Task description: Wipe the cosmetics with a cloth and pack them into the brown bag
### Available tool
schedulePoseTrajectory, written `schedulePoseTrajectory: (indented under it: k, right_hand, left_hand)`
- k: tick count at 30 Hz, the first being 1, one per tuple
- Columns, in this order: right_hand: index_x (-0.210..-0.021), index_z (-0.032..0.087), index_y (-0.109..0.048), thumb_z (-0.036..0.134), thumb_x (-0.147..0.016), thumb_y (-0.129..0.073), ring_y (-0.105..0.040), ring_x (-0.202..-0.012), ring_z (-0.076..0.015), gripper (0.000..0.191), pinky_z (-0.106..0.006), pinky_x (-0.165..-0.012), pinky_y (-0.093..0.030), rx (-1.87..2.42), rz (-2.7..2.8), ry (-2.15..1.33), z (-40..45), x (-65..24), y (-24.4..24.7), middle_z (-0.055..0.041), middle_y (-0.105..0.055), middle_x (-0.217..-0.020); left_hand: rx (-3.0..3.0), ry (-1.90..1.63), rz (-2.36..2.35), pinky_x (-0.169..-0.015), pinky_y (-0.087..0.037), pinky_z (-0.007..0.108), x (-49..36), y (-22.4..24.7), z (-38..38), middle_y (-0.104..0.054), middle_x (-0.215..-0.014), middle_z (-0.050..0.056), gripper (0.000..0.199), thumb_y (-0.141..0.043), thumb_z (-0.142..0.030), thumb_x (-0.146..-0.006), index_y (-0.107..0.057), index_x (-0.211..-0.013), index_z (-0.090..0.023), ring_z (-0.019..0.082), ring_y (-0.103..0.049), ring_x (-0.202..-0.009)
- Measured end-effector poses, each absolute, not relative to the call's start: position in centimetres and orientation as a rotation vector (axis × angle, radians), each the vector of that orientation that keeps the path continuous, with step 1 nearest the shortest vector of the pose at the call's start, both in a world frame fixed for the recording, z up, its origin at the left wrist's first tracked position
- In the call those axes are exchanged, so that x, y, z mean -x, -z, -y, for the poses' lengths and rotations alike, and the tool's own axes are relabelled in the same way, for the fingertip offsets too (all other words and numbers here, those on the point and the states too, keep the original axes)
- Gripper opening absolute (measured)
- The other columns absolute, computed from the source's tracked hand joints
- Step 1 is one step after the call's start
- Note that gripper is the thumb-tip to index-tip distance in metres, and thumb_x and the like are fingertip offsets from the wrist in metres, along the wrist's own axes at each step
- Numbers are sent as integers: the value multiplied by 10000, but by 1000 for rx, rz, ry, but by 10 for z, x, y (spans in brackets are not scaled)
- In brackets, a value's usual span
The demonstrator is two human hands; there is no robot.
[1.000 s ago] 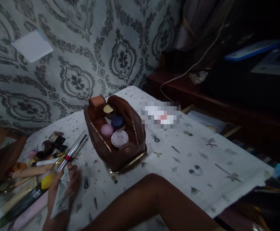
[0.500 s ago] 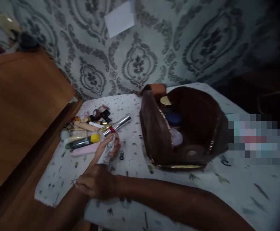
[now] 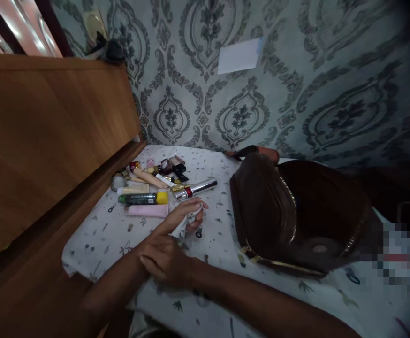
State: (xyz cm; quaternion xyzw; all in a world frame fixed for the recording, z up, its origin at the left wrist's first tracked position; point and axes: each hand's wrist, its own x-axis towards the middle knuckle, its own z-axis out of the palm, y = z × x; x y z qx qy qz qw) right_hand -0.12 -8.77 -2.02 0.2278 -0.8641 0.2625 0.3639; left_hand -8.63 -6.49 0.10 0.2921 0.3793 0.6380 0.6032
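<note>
My left hand (image 3: 191,213) is closed around a crumpled white cloth or tissue (image 3: 180,229), held above the patterned cover. Its fingertips are close to a silver tube with a red band (image 3: 205,187). My right hand (image 3: 164,260) wraps round my left wrist, where the lower end of the white cloth meets it. Left of my left hand lie a pink tube (image 3: 147,211), a dark green bottle with a yellow cap (image 3: 143,199) and a cream tube (image 3: 134,189). An open brown bag (image 3: 261,220) stands to the right, its inside dark.
Behind the tubes, several small cosmetics (image 3: 166,166) lie in a cluster. A wooden panel (image 3: 57,122) rises on the left, and a patterned wall (image 3: 191,117) closes off the back. At the far right is a blurred-out patch.
My head view has turned left, so everything sits farther right in the picture. Jars seen inside the bag earlier are out of sight. Both hands keep their hold.
</note>
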Motion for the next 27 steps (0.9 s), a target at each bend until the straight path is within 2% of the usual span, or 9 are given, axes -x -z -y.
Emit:
schedulePoseTrajectory:
  k: [12,23,27]
  right_hand:
    - [-764,176,-556,219,-1030,-336,-535,-579,-147,348,-287,-587,-437,-590,2101,-711,90,-2,11,-28,-626,-630]
    - [-813,161,-612,207,-1020,-362,-556,-643,-163,329,-309,-665,-468,-586,2184,-688,90,-3,15,-45,-633,-664]
    - [-795,163,-604,210,-1023,-362,-534,-607,-151,335,-293,-630,-457,-578,2156,-674,90,-3,13,-36,-618,-645]
  left_hand:
    - [-739,-1475,-882,-343,-217,178,87,5,64,-522,-601,-52,334,-751,-408,-743,-624,-923,-157,62,-413,-384]
    - [-752,-1461,-887,-332,-237,187,86,3,63,-518,-573,-61,368,-769,-432,-705,-623,-903,-158,67,-411,-365]
    - [-750,-1462,-913,-331,-245,193,85,-1,64,-517,-553,-60,380,-773,-445,-687,-629,-883,-152,70,-410,-357]
